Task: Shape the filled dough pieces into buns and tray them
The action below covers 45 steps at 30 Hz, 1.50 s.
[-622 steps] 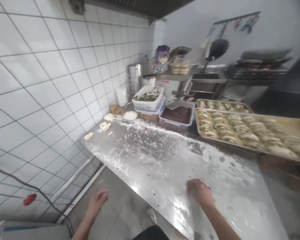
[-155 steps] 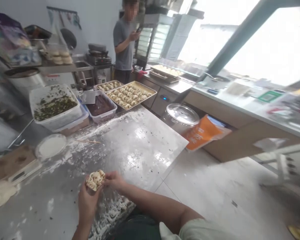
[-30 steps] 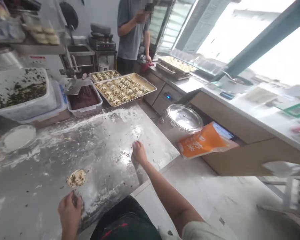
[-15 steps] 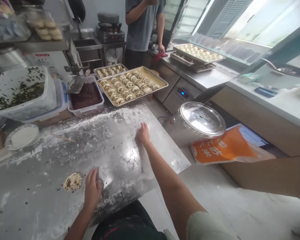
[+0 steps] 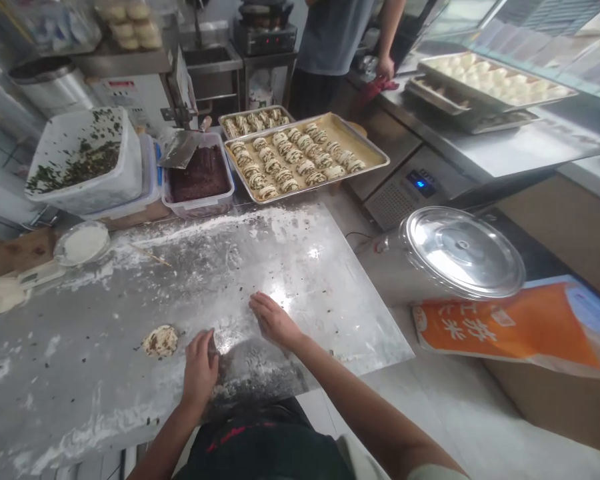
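My left hand rests near the front edge of the floured metal table, its thumb apart from the fingers and nothing visible in it. Just left of it lies a flat round of dough with dark specks, not touched by either hand. Farther right and forward, my right hand is low over the tabletop with its fingers stretched out toward the left. No object shows in it, though the underside of the palm is hidden.
At the back are a tray of rolled dough pieces, a tub of dark paste with a scraper, and a tub of chopped greens. A thin stick lies behind. Right stands a lidded steel pot; a co-worker stands beyond.
My right hand has come back from the far right part of the table toward the middle, nearer my left hand. The left hand stays beside the dough round. The view has shifted.
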Each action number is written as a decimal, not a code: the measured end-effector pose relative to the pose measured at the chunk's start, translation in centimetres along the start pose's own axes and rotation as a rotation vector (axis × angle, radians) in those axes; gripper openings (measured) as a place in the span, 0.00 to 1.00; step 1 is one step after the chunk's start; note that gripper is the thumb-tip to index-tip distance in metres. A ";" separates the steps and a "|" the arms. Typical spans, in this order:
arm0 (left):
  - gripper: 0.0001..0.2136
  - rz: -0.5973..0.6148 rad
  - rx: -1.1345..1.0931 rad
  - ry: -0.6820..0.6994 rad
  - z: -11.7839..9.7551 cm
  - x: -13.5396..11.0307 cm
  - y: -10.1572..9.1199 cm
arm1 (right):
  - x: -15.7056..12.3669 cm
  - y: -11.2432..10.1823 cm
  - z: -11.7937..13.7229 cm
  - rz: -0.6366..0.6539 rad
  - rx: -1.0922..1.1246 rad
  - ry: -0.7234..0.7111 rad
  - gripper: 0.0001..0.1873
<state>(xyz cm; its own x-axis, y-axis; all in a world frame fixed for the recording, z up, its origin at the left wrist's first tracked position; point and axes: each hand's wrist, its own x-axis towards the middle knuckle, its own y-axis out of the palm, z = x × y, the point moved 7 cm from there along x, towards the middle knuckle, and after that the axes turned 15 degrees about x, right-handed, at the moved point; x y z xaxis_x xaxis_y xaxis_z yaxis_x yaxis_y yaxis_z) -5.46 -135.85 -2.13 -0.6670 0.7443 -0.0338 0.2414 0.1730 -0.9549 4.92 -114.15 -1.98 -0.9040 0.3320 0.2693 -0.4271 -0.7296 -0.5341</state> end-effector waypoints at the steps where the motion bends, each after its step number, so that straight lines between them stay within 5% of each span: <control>1: 0.24 0.006 0.022 -0.051 1.0 -0.2 -0.1 | 0.2 -1.0 -0.3 -0.049 0.004 0.036 0.24; 4: 0.25 0.080 -0.004 -0.112 2.7 -0.6 0.7 | 2.3 -5.5 -3.2 -0.278 -0.070 0.217 0.21; 6: 0.23 0.129 -0.071 -0.117 2.4 -0.3 1.4 | 4.4 -6.3 -4.4 -0.300 -0.117 0.268 0.20; 10: 0.23 0.133 -0.195 -0.159 0.5 2.1 2.2 | 6.4 0.2 -0.8 -0.072 -0.123 0.145 0.19; 13: 0.25 0.088 -0.247 -0.125 -0.4 4.7 1.5 | 4.2 6.0 4.2 0.126 -0.064 0.010 0.20; 15: 0.25 0.077 -0.224 -0.076 -0.4 6.4 0.8 | 2.2 6.8 5.7 0.175 -0.015 -0.025 0.21; 17: 0.25 0.077 -0.150 -0.016 -0.4 7.9 0.2 | 1.1 4.4 4.5 0.091 -0.024 0.052 0.23; 21: 0.23 0.169 -0.060 0.106 -2.2 9.8 0.0 | 0.0 -3.3 -1.2 -0.212 -0.215 0.459 0.17; 23: 0.20 0.257 -0.097 0.171 -3.8 9.5 0.5 | -0.2 -3.7 -2.1 -0.226 -0.260 0.576 0.14; 26: 0.18 0.320 -0.158 0.217 -4.7 7.6 0.7 | 0.1 0.9 0.8 -0.049 -0.153 0.465 0.16; 29: 0.20 0.273 -0.155 0.121 -2.4 5.1 0.1 | -0.1 4.9 4.7 0.094 -0.010 0.309 0.21; 32: 0.23 0.251 -0.043 0.027 0.2 3.0 -0.1 | -0.9 4.1 4.6 0.052 -0.082 0.453 0.20; 36: 0.20 0.262 0.040 0.019 -0.1 2.6 0.3 | -1.1 3.8 2.8 0.136 -0.226 0.655 0.18; 45: 0.12 0.278 -0.009 -0.118 -1.9 4.6 0.2 | 3.3 10.7 6.1 0.308 -0.281 0.510 0.11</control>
<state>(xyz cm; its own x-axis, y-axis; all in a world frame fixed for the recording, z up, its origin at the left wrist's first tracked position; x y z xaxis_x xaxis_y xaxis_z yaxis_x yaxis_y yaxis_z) -7.09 -131.15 -1.95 -0.6518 0.6839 -0.3278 0.4321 -0.0203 -0.9016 -2.55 -124.49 -1.87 -0.8518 0.4250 -0.3062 -0.0732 -0.6755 -0.7337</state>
